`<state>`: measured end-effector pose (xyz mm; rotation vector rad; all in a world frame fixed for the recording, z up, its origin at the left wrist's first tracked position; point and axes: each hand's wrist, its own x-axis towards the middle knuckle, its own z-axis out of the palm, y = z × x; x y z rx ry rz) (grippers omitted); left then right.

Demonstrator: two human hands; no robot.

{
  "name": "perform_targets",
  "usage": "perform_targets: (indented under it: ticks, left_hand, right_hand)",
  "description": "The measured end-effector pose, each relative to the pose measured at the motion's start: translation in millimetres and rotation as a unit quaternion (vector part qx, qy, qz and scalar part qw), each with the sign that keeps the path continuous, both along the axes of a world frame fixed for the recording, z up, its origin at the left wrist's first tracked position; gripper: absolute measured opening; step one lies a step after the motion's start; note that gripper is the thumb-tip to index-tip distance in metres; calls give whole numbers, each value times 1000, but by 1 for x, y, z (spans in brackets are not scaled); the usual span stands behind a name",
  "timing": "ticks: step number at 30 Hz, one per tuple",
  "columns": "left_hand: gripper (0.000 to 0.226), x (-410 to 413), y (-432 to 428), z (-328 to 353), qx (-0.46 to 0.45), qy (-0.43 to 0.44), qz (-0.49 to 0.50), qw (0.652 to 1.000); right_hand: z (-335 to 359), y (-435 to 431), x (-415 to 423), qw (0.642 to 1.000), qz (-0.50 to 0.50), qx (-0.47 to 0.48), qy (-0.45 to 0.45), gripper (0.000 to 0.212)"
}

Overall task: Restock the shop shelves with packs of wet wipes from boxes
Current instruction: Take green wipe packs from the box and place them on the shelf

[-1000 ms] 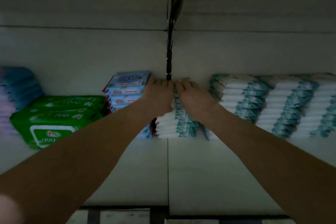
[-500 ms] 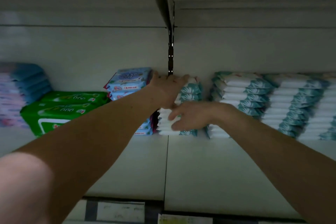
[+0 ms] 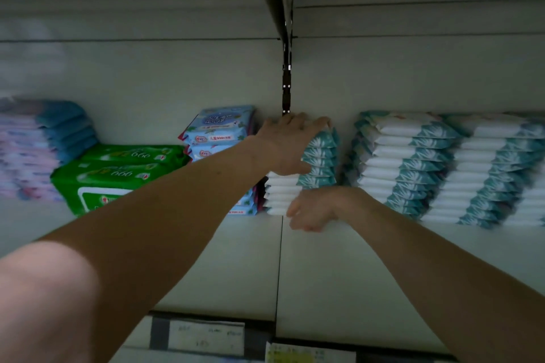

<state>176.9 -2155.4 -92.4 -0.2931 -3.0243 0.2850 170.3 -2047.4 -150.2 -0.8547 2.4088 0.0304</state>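
teal-and-white packs are showing thin plastic film, slight gloss, crinkling at the sealed ends
green packs are looking glossiest, smooth film catching light
light-blue packs are showing printed film with a soft sheen
pink-and-blue packs are blurring out, so the finish isn't reading
shelf is reading as smooth matt off-white, looking like painted metal
back panel is looking the same, matt and flat
slotted post is showing dark metal
price tags are looking like matt paper, print too blurred to read
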Motion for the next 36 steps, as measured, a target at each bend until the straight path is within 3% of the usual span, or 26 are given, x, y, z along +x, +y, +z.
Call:
perform_targets:
  ticks: [4, 8, 13, 20, 25, 31, 36]
  left_hand:
    - [80, -5, -4, -9, 8, -12, 5, 1000]
    - [90, -1, 9, 3, 29, -24, 19, 999]
    - [99, -4, 59, 31, 70, 18, -31, 997]
    - [97, -28, 133, 33, 46, 8, -84, 995]
    - [100, -51, 152, 19, 8, 7, -92, 996]
    - [98, -59, 139, 7, 41, 22, -107, 993]
    - [98, -57, 122, 5, 51, 38, -100, 993]
  right_hand:
    - [-8, 1, -8, 996, 8, -52, 76, 25]
    - [-6, 14, 0, 996, 5, -67, 59, 52]
    - [17, 55, 5, 996, -5, -70, 58, 44]
    - [16, 121, -6, 997, -67, 0, 48, 43]
    - [-15, 146, -31, 993, -38, 88, 73, 44]
    - [-31, 146, -46, 987, -125, -19, 98, 31]
    - [-28, 139, -40, 983, -127, -69, 111, 41]
